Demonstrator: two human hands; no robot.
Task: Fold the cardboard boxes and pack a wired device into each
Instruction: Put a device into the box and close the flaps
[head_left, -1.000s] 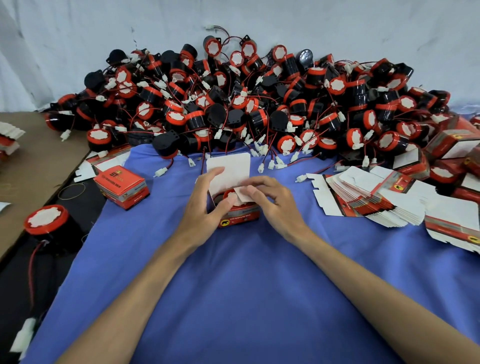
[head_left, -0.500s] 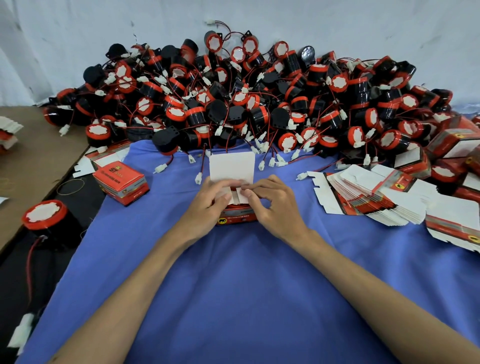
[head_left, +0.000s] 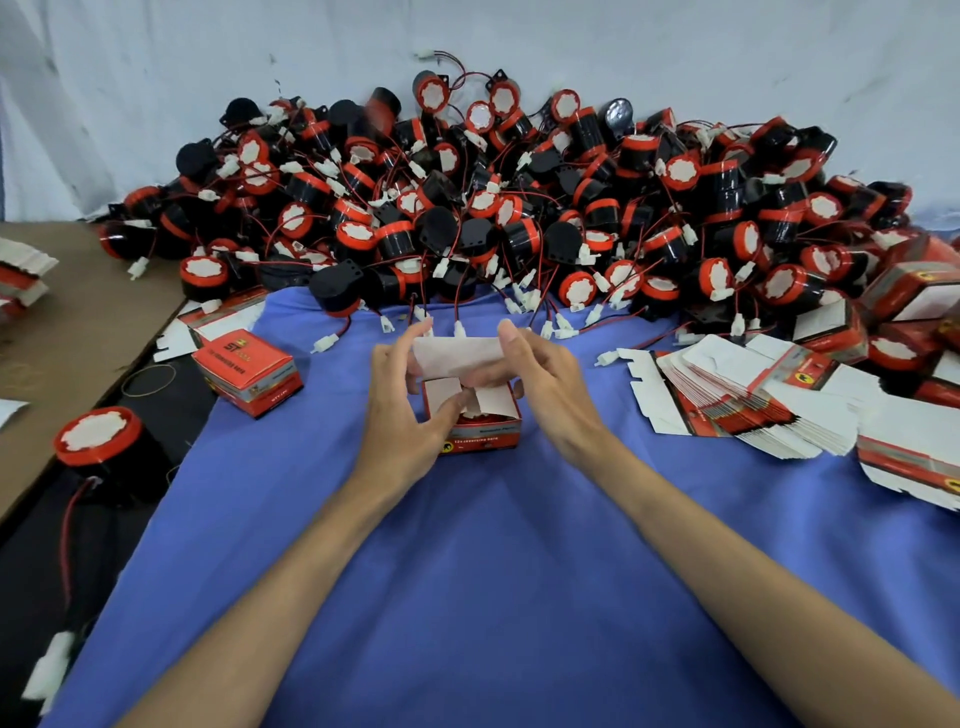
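- Item in hand: one small red box (head_left: 485, 439), standing upright on the blue-covered table (head_left: 467, 597), centre, just in front of the pile.
- Box condition: body erected; two white side flaps (head_left: 496, 400) folded inward over the mouth; top flap (head_left: 457, 356) raised and bent toward the near side, not yet tucked.
- Contents: hidden by the side flaps; whether a device sits inside cannot be told.
- Left hand (head_left: 408, 415): thumb down at the box mouth, fingers up at the top flap's left edge, holding it.
- Right hand (head_left: 550, 389): pinches the top flap's right edge, thumb on top and fingers beneath.
- Step, as judged: closing the box, late in one packing cycle.
- Next move calls for: creasing the tongue of the top flap, bringing it down over the side flaps, sliding it inside the front wall while the box is steadied.
- Stock: pile of wired devices (head_left: 519, 208) behind; stack of flat box blanks (head_left: 769, 395) to the right.
- Finished: one closed box (head_left: 249, 371) at left.
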